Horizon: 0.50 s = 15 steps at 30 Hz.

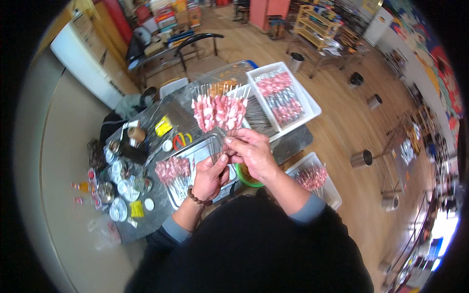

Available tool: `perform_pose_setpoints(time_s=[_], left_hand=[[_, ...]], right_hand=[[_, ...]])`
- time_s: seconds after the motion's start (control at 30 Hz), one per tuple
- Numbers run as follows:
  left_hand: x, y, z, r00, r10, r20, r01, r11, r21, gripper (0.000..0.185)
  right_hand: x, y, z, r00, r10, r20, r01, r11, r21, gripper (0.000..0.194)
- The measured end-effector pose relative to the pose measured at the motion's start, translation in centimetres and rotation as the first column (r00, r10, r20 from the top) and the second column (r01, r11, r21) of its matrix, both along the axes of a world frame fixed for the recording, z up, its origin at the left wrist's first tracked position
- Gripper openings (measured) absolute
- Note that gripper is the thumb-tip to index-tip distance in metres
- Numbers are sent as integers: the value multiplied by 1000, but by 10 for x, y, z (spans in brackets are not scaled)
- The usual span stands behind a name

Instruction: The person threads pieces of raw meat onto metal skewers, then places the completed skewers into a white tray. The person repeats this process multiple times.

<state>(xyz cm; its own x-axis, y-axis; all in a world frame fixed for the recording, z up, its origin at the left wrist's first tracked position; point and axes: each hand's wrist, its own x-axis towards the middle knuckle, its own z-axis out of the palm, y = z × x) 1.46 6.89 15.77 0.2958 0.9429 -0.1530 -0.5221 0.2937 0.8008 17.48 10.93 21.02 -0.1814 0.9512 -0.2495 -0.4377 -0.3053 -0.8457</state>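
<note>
A fanned bundle of raw meat skewers points away from me, its bare metal tips at the far end. My right hand grips the near ends of the sticks with thumb and fingers. Just beside it, my left hand, a beaded bracelet at its wrist, is closed around the same stick ends. Both hands are above the near side of a metal tray, in which more meat skewers lie at the left. Partly hidden under my right forearm is a green-rimmed bowl.
A white plastic tub of meat skewers stands at the far right of the dark table; loose metal skewers lie beside it. Another white tub with skewers is at lower right. Scissors, jars and cups crowd the left.
</note>
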Motion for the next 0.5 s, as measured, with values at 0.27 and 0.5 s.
perform_pose_setpoints(time_s=[0.27, 0.5], left_hand=[[-30, -24, 12, 960, 200, -195, -210, 977, -33, 31], [-18, -35, 20, 902, 368, -228, -392, 918, -68, 31]], right_hand=[[-37, 12, -9, 985, 145, 91, -156, 979, 131, 16], [-38, 23, -17, 961, 261, 88, -270, 957, 108, 16]])
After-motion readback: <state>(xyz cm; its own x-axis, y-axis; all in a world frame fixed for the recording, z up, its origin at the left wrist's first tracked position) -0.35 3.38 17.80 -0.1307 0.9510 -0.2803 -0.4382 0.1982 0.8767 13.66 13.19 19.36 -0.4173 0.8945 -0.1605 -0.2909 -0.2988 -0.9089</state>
